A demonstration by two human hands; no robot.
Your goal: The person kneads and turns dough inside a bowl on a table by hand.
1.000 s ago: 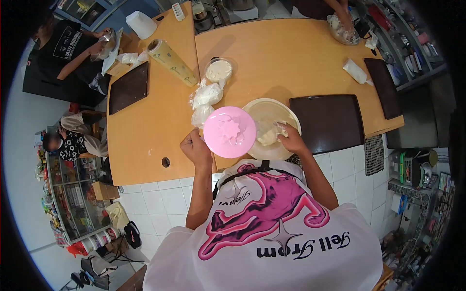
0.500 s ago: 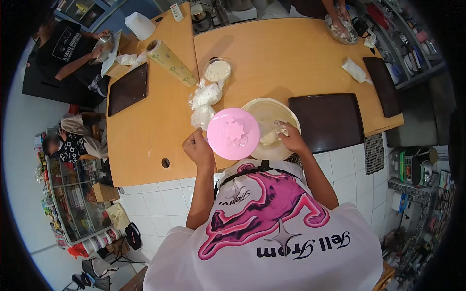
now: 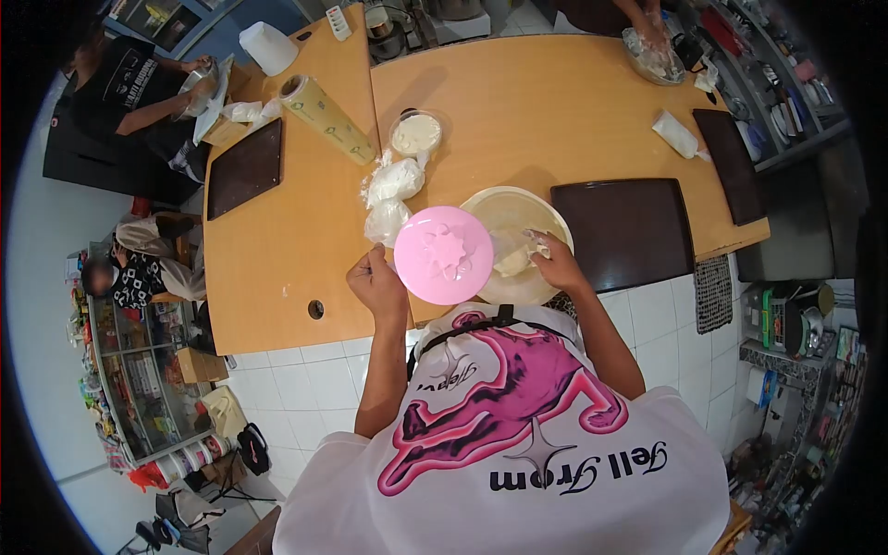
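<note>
dough point(image 3: 511, 265) lies in a pale bowl point(image 3: 548, 218) at the front edge of the desk point(image 3: 555, 120), just left of a dark tray point(image 3: 624, 236). the right hand point(image 3: 561, 265) has its fingers curled against the dough; whether they grip or only press, i cannot tell. it looks soft and sticky, probably best gathered from beneath with cupped fingers. the left hand point(image 3: 377, 285) is clenched at the left rim of a pink lid point(image 3: 444, 255), which overlaps the bowl's left side; what lies under it is hidden. the lid seems light, stiff and slick, best held by its rim.
</note>
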